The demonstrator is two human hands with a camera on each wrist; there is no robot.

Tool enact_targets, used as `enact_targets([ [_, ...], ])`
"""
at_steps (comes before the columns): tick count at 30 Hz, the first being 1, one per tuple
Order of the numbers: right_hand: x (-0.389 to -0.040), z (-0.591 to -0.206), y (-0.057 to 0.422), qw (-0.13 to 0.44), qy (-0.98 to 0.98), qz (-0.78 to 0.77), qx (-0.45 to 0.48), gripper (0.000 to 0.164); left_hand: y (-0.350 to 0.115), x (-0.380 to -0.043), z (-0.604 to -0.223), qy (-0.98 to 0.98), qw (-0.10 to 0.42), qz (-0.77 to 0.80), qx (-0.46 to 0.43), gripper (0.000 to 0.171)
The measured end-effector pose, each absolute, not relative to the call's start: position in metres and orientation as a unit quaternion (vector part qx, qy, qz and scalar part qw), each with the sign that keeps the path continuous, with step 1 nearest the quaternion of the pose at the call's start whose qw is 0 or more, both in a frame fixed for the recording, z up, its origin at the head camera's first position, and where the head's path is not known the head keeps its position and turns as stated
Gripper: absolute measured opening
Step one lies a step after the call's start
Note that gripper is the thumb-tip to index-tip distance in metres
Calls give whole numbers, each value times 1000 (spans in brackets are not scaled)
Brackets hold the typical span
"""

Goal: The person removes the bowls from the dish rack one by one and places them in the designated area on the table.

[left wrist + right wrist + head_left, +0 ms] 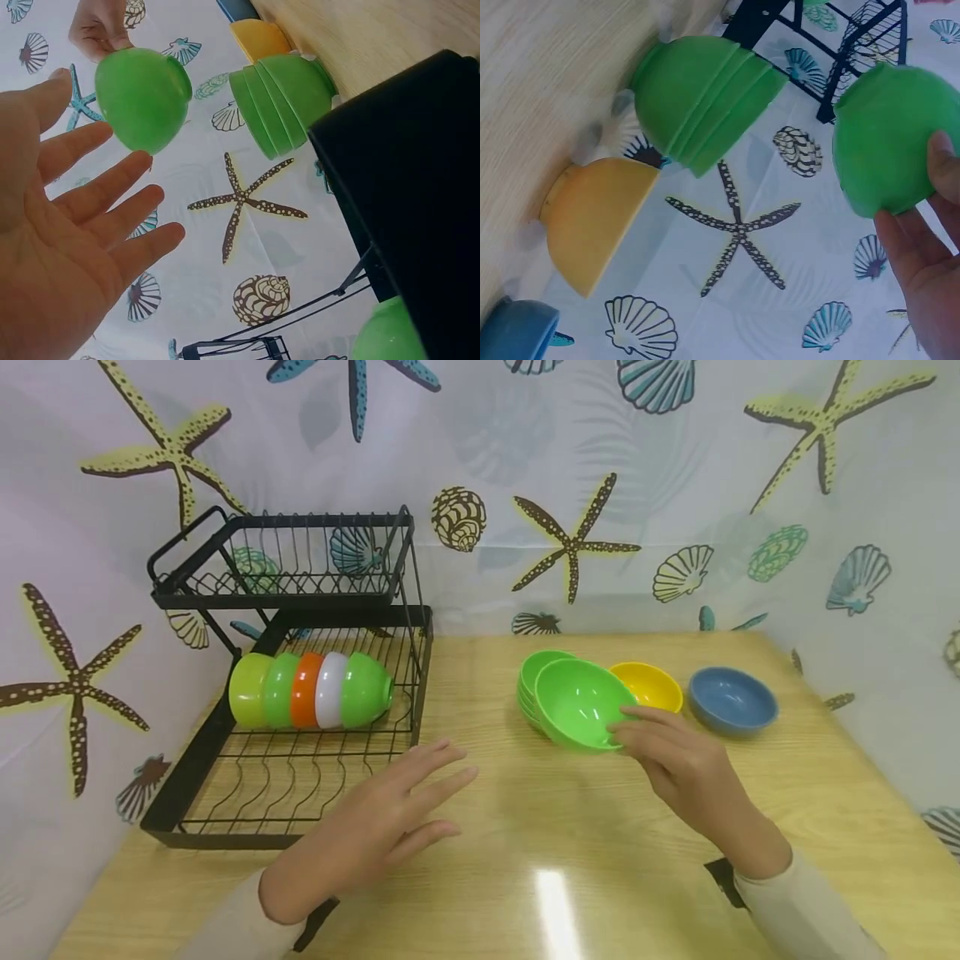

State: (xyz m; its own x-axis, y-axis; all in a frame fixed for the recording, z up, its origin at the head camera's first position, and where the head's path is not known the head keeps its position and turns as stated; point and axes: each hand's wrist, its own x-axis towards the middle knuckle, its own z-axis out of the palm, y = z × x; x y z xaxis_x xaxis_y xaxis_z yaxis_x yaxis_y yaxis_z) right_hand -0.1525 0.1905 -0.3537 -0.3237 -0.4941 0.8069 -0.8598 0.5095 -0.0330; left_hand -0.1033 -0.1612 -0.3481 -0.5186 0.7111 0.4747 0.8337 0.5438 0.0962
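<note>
My right hand [686, 768] pinches the rim of a green bowl [573, 702], which hangs tilted in the air in front of a stack of green bowls [527, 697]. In the right wrist view, the thumb presses the outside of this bowl [892, 142]. My left hand [375, 827] is held over the table beside the dish rack, its fingers spread and holding nothing. The left wrist view shows its palm and fingers [112, 202] apart from the green bowl [142, 97].
A black two-tier dish rack [157, 835] stands at left, with a row of yellow-green, green, orange and white bowls [303, 691] on its lower tier. A yellow bowl [652, 685] and a blue bowl [732, 700] sit on the wooden table [810, 827]. A patterned curtain [480, 593] hangs behind.
</note>
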Motion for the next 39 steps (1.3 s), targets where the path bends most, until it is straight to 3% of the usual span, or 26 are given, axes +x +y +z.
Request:
enact_targets([
  [6, -177, -360, 189, 374, -808, 242, 387, 36, -163, -105, -352, -863, 185, -169, -438, 51],
  [10, -194, -371, 186, 350, -829, 247, 359, 14, -164, -106, -353, -862, 188, -165, -440, 51],
  [15, -215, -382, 180, 320, -860, 238, 317, 28, -163, -108, -354, -868, 173, -156, -439, 51],
  [22, -226, -390, 171, 261, -893, 227, 287, 22, -162, -111, -354, -870, 163, -148, -442, 52],
  [39, -224, -387, 168, 191, -915, 200, 295, 20, -161, -111, -357, -872, 154, -141, -444, 50],
])
